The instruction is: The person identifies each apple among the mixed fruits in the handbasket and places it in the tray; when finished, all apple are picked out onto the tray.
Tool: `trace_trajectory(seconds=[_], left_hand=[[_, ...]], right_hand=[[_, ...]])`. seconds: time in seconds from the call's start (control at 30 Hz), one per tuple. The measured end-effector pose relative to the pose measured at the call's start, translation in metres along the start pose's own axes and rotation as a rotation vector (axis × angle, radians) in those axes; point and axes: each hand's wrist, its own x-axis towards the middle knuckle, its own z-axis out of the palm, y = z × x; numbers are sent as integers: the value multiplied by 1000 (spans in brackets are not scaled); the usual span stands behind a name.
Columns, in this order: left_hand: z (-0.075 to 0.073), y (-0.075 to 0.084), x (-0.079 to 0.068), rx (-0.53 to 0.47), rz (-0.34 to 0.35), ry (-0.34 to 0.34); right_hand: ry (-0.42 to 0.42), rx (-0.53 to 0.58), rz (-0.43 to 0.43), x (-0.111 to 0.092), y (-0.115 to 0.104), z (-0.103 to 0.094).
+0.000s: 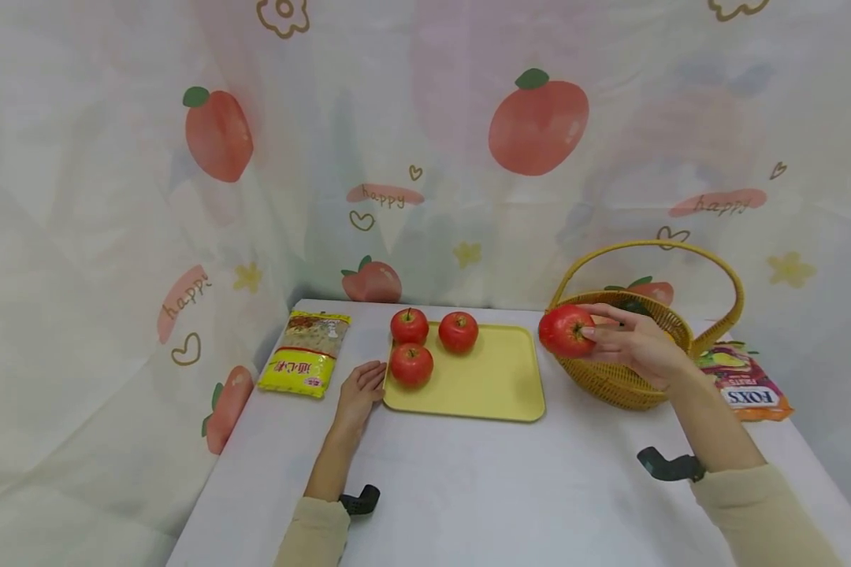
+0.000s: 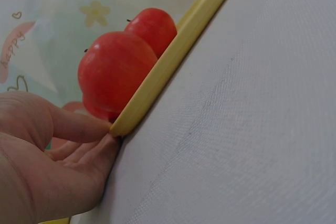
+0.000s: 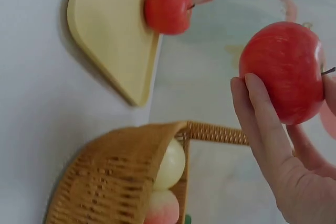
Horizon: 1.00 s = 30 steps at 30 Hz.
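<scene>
Apple [image 1: 566, 330] held in right hand's [image 1: 638, 346] curled grip, above the basket [image 1: 613, 378] rim

White counter [image 1: 468, 488] set in a corner; pale curtain [image 1: 113, 197] with peach prints hangs behind and left. Soft, even light.

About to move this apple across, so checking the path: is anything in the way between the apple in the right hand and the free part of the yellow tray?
Nothing visible blocks it. The right hand holds the apple above the table, just left of the basket. The yellow tray is bare on its right side; its three apples sit at the left.
</scene>
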Motion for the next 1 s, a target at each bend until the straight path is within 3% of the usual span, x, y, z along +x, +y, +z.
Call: trace_trajectory(seconds=[0.33,0.6,1.0], left_hand=[[3,1,2,-12,4,3],[3,1,3,-21,3,4],[2,1,-1,-8,6,11]], right_hand=[[38,-31,56,7,2,32],[22,-13,49,17,9,49],[29,10,114,31,19,71]])
